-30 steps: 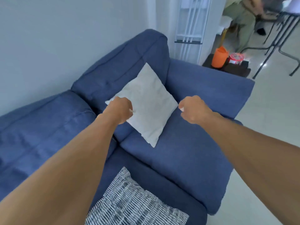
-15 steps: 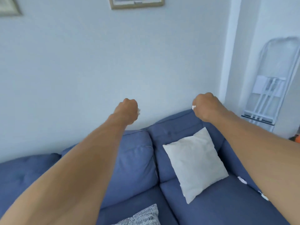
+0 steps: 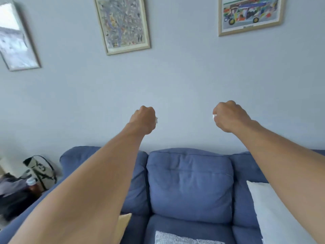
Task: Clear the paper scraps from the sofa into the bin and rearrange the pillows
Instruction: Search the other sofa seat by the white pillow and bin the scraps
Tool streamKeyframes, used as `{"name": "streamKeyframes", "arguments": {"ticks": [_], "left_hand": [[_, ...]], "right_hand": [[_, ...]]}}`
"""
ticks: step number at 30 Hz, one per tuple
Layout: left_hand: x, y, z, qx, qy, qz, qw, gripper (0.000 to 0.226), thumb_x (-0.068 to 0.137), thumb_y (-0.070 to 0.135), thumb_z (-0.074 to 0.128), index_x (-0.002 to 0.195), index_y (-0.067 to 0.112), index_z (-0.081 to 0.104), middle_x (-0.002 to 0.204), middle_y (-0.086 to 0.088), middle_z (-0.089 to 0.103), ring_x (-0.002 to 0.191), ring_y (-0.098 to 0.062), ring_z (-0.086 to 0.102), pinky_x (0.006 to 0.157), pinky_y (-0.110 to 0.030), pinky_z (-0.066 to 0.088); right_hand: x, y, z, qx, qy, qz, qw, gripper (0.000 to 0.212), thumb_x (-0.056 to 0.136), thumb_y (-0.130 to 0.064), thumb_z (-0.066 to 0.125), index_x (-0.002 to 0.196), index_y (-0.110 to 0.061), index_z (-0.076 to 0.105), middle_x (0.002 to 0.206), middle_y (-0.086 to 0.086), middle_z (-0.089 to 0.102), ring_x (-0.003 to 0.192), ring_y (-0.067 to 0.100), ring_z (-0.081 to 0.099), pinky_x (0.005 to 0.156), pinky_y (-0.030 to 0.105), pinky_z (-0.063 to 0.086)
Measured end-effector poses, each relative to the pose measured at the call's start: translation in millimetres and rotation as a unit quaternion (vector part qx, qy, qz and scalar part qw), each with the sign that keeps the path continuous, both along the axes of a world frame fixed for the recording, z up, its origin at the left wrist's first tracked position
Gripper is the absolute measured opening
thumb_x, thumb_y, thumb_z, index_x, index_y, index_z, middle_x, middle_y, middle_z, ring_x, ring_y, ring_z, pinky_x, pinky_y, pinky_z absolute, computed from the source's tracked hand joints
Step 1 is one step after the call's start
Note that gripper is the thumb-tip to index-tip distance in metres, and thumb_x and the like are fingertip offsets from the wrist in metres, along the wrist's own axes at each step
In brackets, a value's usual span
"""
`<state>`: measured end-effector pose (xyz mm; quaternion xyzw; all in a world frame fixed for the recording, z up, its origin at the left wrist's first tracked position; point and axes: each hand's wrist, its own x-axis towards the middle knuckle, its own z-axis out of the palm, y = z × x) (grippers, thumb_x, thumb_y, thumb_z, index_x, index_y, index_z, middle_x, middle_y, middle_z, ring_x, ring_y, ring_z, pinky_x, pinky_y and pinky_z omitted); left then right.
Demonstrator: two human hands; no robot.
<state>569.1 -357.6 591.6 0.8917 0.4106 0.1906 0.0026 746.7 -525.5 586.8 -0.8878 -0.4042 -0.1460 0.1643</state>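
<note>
Both fists raised above the blue fabric sofa (image 3: 190, 184).
Left hand (image 3: 143, 120) and right hand (image 3: 228, 116): fingers closed on mostly hidden white paper scraps (image 3: 214, 116).

- Left hand (image 3: 143, 119): bare, no glove, ring or watch showing.
- Right hand (image 3: 228, 116): bare too.
- Forearms: uncovered (no sleeve edge in view).

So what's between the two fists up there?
Nothing is held between the left hand and the right hand. In the head view, only bare grey-blue wall shows in that gap. Each fist pinches a white scrap.
</note>
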Motion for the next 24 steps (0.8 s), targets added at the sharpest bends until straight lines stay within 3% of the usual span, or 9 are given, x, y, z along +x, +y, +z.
{"name": "streamKeyframes", "arguments": {"ticks": [3, 6, 9, 13, 15, 17, 21, 24], "left_hand": [[-63, 15, 3, 0.001, -0.009, 0.057, 0.998, 0.039, 0.098, 0.019, 0.046, 0.062, 0.01, 0.035, 0.088, -0.019, 0.052, 0.091, -0.041, 0.059, 0.059, -0.032, 0.035], [-141, 24, 1, 0.003, -0.011, 0.124, 0.992, 0.039, 0.097, 0.016, 0.047, 0.061, 0.01, 0.034, 0.075, -0.011, 0.043, 0.075, -0.04, 0.051, 0.051, -0.029, 0.03], [-235, 27, -3, 0.002, -0.006, 0.202, 0.979, 0.032, 0.095, 0.014, 0.049, 0.064, 0.009, 0.042, 0.079, -0.01, 0.045, 0.073, -0.031, 0.046, 0.059, -0.032, 0.037], [-352, 14, -7, 0.009, 0.013, 0.291, 0.957, 0.014, 0.092, 0.01, 0.051, 0.089, 0.005, 0.063, 0.092, -0.014, 0.056, 0.083, -0.034, 0.058, 0.065, -0.035, 0.046], [-418, -1, -9, 0.021, 0.021, 0.338, 0.941, 0.017, 0.09, 0.007, 0.053, 0.101, 0.003, 0.065, 0.102, -0.015, 0.06, 0.091, -0.035, 0.062, 0.068, -0.036, 0.05], [-489, -22, -8, 0.036, 0.03, 0.383, 0.923, 0.017, 0.09, 0.007, 0.054, 0.102, 0.001, 0.064, 0.104, -0.014, 0.062, 0.086, -0.031, 0.063, 0.064, -0.033, 0.047], [-593, -64, -5, 0.03, 0.034, 0.465, 0.884, 0.014, 0.091, 0.01, 0.055, 0.096, 0.004, 0.066, 0.098, -0.013, 0.064, 0.09, -0.031, 0.065, 0.066, -0.033, 0.049], [-668, -106, -4, 0.03, 0.028, 0.535, 0.844, 0.012, 0.092, 0.007, 0.055, 0.095, 0.004, 0.066, 0.09, -0.008, 0.06, 0.078, -0.023, 0.061, 0.055, -0.023, 0.044]], "right_hand": [[-45, 41, 3, -0.001, -0.008, 0.055, 0.998, 0.025, 0.089, 0.002, 0.046, 0.104, -0.001, 0.065, 0.1, 0.013, 0.05, 0.074, 0.029, 0.046, 0.063, 0.029, 0.038], [-104, 81, 5, 0.006, -0.009, 0.122, 0.992, 0.023, 0.089, 0.002, 0.046, 0.101, -0.001, 0.065, 0.095, 0.012, 0.048, 0.074, 0.03, 0.047, 0.061, 0.029, 0.038], [-186, 116, 5, 0.011, -0.005, 0.206, 0.978, 0.015, 0.087, 0.004, 0.046, 0.082, -0.002, 0.059, 0.091, 0.013, 0.052, 0.066, 0.027, 0.045, 0.055, 0.027, 0.036], [-296, 146, 4, 0.007, -0.008, 0.305, 0.952, 0.02, 0.086, 0.002, 0.045, 0.067, -0.006, 0.045, 0.078, 0.009, 0.045, 0.06, 0.024, 0.04, 0.047, 0.025, 0.026], [-359, 154, 3, -0.001, -0.006, 0.359, 0.933, 0.023, 0.087, 0.001, 0.046, 0.065, -0.007, 0.044, 0.079, 0.009, 0.045, 0.061, 0.025, 0.041, 0.047, 0.025, 0.025], [-430, 159, 5, -0.001, -0.002, 0.418, 0.908, 0.027, 0.089, 0.0, 0.046, 0.064, -0.009, 0.04, 0.08, 0.009, 0.044, 0.066, 0.027, 0.042, 0.048, 0.026, 0.027], [-542, 157, 7, 0.0, -0.017, 0.509, 0.861, 0.02, 0.093, -0.008, 0.045, 0.078, -0.01, 0.057, 0.094, 0.015, 0.054, 0.081, 0.033, 0.052, 0.066, 0.031, 0.039], [-626, 149, 9, 0.008, -0.017, 0.574, 0.819, 0.024, 0.095, -0.012, 0.046, 0.108, -0.009, 0.067, 0.11, 0.016, 0.061, 0.097, 0.033, 0.06, 0.074, 0.032, 0.044]]}}
